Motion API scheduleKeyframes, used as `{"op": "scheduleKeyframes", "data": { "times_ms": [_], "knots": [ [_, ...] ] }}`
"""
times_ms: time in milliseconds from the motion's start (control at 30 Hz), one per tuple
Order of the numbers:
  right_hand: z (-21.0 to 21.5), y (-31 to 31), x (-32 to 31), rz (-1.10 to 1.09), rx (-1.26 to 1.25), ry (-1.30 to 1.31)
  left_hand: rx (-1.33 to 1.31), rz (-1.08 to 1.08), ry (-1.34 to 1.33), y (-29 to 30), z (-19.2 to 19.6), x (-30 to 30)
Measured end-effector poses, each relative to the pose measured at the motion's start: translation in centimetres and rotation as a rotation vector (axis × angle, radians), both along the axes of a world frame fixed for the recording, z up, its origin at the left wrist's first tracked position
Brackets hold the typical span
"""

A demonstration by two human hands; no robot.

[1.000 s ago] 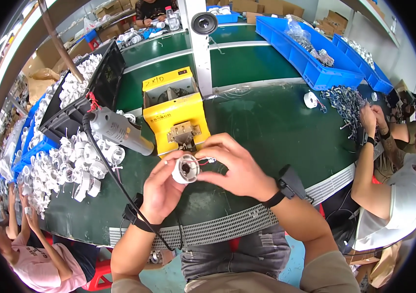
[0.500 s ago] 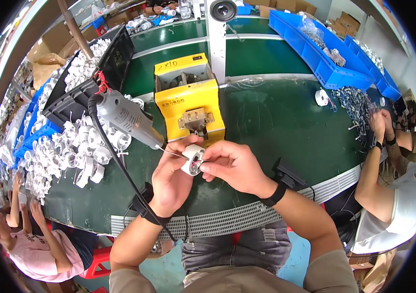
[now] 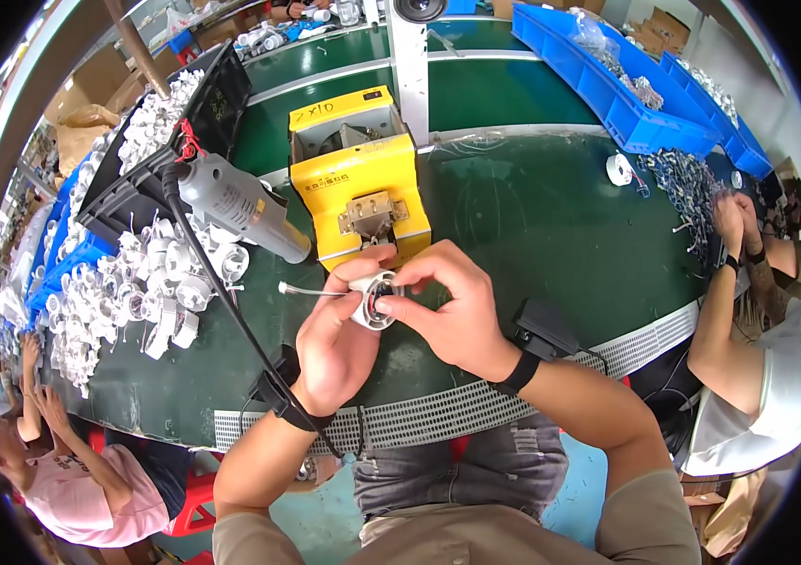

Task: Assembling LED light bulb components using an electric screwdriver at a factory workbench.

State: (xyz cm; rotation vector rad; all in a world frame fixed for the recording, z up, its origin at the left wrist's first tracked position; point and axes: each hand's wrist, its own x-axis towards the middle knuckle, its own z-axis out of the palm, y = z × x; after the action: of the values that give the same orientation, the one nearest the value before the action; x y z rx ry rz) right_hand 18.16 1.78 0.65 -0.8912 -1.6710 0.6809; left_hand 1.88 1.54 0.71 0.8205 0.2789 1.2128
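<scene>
held up just in front of the yellow machine (image 3: pixel 358 184), above the table's near side: a small round white housing (image 3: pixel 369 311), open face turned toward the right, with wires inside and a thin pale lead (image 3: pixel 311 291) sticking out leftward to a small white plug (image 3: pixel 285 287). clamped around the back and side of the housing, the left hand (image 3: pixel 336 344). close against it, the right hand (image 3: pixel 462 311), with thumb and forefinger at the open face; cannot tell whether pinched on something inside. just left of the machine, a grey cylindrical tool (image 3: pixel 240 202), tilted, with a black cord (image 3: pixel 222 292). farther left on the green table (image 3: pixel 532 217), a heap of white parts (image 3: pixel 151 292), and behind it a black crate (image 3: pixel 222 104) of similar pieces. to the right, well apart, a lone white part (image 3: pixel 619 169) beside a dark pile of small wired pieces (image 3: pixel 688 198), near a co-worker's hands (image 3: pixel 735 221); behind these, a blue bin (image 3: pixel 645 124).
</scene>
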Motion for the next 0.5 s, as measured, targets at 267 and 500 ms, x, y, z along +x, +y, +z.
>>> {"op": "scheduleKeyframes", "data": {
  "times_ms": [267, 500],
  "knots": [
    [-0.5, 0.8, -0.4, 0.282, -0.392, 0.521, 0.139, 0.051, 0.229, 0.4, 0.0, 0.8],
    [1.5, 1.8, 0.3, -0.219, 0.127, -0.219, -0.162, -0.078, 0.525, 0.8, -0.1, -0.1]
  ]
}}
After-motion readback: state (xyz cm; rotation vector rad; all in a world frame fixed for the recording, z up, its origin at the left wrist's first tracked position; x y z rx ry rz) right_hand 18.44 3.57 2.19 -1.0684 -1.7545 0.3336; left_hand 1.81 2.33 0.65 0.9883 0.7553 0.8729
